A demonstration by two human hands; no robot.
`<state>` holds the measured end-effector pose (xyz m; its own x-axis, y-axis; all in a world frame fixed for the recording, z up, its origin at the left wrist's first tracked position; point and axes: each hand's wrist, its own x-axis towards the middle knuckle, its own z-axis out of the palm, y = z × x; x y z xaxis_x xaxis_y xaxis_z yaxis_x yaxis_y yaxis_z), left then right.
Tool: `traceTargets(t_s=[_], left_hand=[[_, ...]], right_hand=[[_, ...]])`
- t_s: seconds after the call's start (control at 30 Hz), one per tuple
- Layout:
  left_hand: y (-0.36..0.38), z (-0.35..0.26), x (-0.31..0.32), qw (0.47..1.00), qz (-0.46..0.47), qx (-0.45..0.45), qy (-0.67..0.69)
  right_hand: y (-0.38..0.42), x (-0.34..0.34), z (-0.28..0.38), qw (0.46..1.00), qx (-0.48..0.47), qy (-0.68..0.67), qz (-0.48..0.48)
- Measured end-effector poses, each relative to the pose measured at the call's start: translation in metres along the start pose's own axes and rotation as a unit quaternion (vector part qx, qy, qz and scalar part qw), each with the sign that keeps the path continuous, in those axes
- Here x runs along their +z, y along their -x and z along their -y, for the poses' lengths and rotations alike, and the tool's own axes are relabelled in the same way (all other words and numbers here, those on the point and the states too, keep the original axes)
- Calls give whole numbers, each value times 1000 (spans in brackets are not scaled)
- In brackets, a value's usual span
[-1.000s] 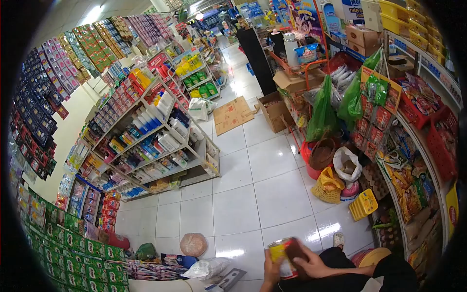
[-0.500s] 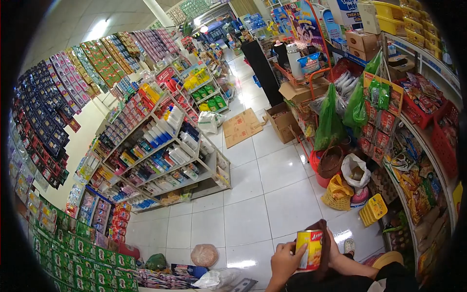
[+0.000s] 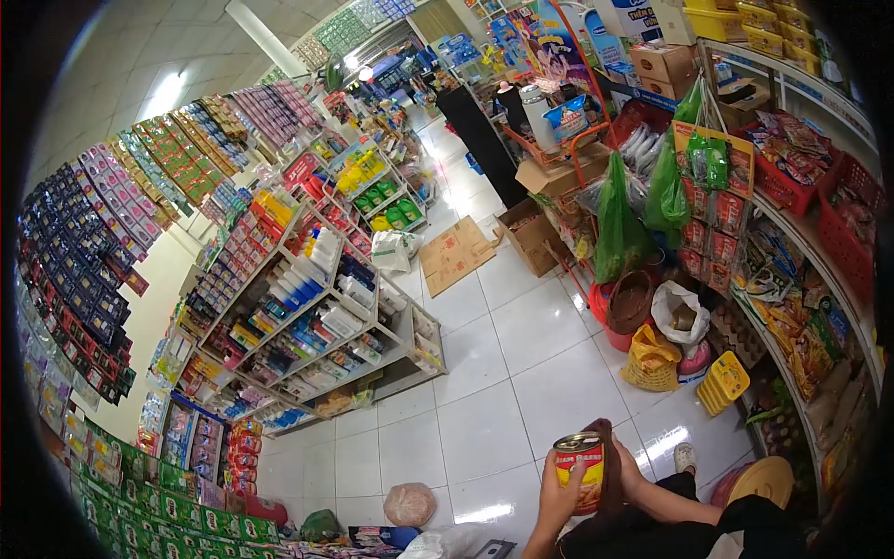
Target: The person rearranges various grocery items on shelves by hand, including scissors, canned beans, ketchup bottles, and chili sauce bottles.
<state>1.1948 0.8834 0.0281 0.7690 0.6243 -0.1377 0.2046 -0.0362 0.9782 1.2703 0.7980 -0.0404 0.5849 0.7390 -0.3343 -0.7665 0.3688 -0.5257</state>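
Observation:
At the lower right of the view, my left hand (image 3: pixel 557 496) is wrapped round a red and yellow can (image 3: pixel 579 466), its thumb on the front label. The can is upright, tilted a little so that its metal top shows. A dark brown cloth (image 3: pixel 611 475) lies against the can's right side. My right hand (image 3: pixel 635 477) presses on this cloth from the right, its fingers partly hidden behind it.
A shelf of bottles (image 3: pixel 317 326) stands at the centre left. Flattened cardboard (image 3: pixel 456 255) lies on the tiled floor. Green bags (image 3: pixel 618 228), a yellow sack (image 3: pixel 651 361) and a yellow basket (image 3: pixel 723 383) are at the right. Milo packets (image 3: pixel 177 508) hang at the lower left.
The can has turned and tipped in my left hand, so its metal top now shows. The view has shifted slightly, and both hands appear a little lower.

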Motion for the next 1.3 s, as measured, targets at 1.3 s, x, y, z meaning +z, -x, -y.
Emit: traceTargets(t_s=[1.3], left_hand=[[-33, 37, 8, 953, 274, -94, 86]], right_hand=[[22, -44, 11, 996, -6, 38, -74]])
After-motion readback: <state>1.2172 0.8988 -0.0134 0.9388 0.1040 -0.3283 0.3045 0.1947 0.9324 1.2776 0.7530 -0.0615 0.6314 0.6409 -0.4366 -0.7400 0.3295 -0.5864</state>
